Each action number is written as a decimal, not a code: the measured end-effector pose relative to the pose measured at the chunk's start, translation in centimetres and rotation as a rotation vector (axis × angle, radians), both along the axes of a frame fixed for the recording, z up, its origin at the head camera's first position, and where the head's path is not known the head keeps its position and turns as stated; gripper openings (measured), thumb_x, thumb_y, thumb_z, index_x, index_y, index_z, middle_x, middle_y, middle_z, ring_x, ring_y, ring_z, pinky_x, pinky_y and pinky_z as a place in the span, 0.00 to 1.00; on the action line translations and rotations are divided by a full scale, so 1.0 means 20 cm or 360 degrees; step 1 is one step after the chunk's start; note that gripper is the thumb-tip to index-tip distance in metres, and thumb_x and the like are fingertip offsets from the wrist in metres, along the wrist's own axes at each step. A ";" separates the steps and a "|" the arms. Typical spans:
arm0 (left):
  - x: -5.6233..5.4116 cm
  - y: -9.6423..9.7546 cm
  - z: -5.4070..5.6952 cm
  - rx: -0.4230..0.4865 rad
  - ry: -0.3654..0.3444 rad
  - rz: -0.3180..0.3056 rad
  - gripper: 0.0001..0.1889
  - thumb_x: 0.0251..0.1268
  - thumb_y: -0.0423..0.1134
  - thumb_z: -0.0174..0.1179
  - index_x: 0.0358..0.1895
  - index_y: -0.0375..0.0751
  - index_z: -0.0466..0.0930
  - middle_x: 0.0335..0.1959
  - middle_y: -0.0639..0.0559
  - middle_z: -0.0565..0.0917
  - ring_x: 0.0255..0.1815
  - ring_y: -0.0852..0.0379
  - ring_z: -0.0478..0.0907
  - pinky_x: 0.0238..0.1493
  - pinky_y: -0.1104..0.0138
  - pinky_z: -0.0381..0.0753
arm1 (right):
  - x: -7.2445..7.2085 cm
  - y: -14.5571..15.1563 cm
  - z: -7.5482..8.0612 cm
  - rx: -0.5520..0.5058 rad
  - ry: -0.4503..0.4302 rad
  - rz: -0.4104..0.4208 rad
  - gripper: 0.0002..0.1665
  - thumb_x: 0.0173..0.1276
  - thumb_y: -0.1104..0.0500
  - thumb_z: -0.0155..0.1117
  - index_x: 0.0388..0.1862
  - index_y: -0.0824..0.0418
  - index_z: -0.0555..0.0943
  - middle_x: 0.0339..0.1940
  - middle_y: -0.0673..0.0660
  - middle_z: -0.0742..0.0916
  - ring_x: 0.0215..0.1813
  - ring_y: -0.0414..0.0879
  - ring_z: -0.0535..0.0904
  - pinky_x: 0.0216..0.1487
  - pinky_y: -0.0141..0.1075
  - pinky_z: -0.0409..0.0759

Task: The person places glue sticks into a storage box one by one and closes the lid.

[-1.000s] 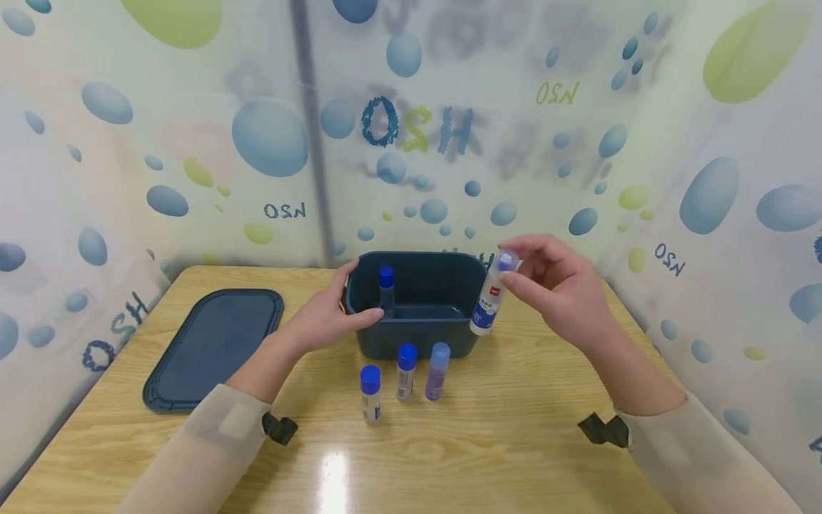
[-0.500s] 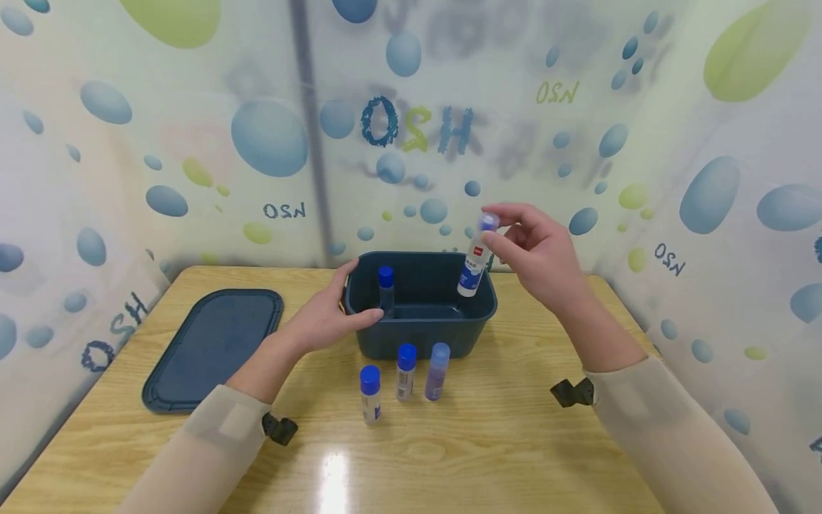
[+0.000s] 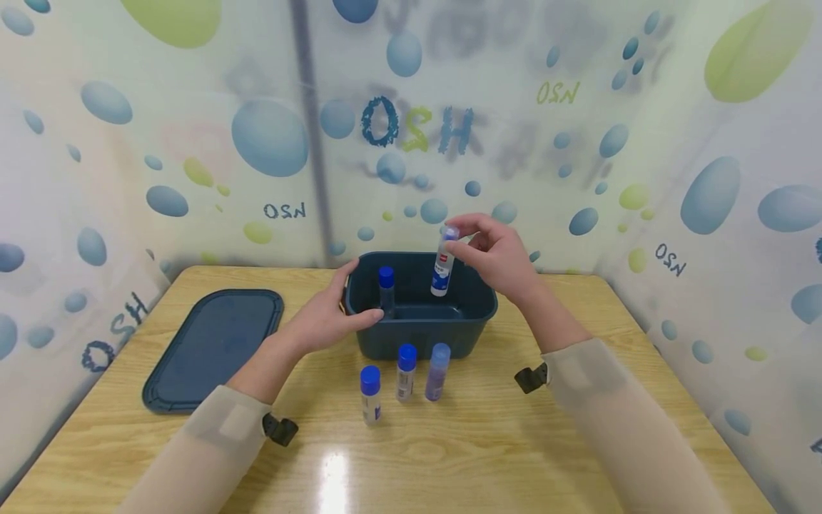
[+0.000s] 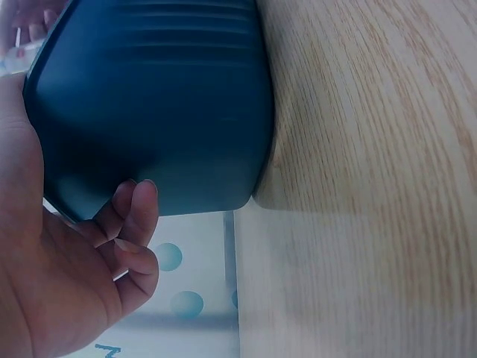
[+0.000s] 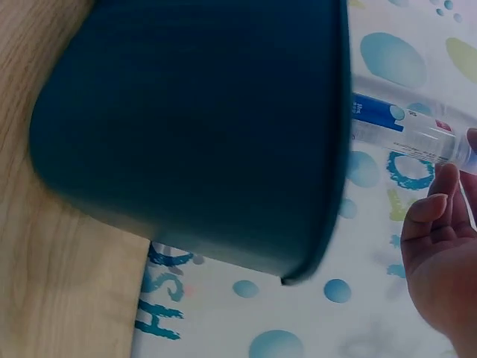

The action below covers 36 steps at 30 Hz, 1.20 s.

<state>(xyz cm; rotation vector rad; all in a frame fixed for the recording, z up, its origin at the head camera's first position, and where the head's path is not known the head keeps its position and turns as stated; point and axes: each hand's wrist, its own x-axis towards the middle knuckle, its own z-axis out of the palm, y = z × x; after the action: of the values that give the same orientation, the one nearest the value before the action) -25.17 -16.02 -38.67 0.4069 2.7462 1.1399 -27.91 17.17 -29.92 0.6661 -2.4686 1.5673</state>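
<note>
My right hand [image 3: 491, 253] pinches a clear glue bottle [image 3: 442, 271] by its capped top, with a blue and white label facing me. It hangs nearly upright over the dark blue plastic bin [image 3: 420, 339], its lower end overlapping the bin's inside in the head view. In the right wrist view the glue bottle [image 5: 406, 127] shows partly behind the bin's rim. My left hand [image 3: 330, 310] grips the bin's left end, thumb over the front rim and fingers along the outer wall [image 4: 164, 112]. Another glue bottle with a blue cap [image 3: 386, 285] stands inside at the left.
In front of the bin stand two blue-capped glue bottles [image 3: 371, 396] [image 3: 406, 373] and one purplish bottle with a pale blue cap [image 3: 438, 373]. A dark blue lid [image 3: 215, 350] lies left on the wooden table [image 3: 475, 450]. Patterned curtains [image 3: 411, 178] enclose the back and sides.
My right hand has carried the glue bottle leftward from outside the bin's right end, rising and then dipping, to over the bin's middle. The left hand and the bin have stayed put.
</note>
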 end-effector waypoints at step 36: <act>0.00 0.01 0.00 0.0027 -0.0029 0.0009 0.63 0.69 0.74 0.66 0.93 0.60 0.32 0.73 0.31 0.81 0.65 0.38 0.86 0.69 0.40 0.81 | -0.23 -0.21 -0.25 0.0240 -0.0084 0.0077 0.17 0.78 0.51 0.73 0.61 0.56 0.88 0.53 0.57 0.90 0.44 0.51 0.82 0.46 0.40 0.81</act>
<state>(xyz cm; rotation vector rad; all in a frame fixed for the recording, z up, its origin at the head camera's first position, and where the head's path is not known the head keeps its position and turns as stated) -25.18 -15.87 -38.73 0.3892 2.7257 1.1627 -32.51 12.95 -34.98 0.7203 -2.6490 1.4435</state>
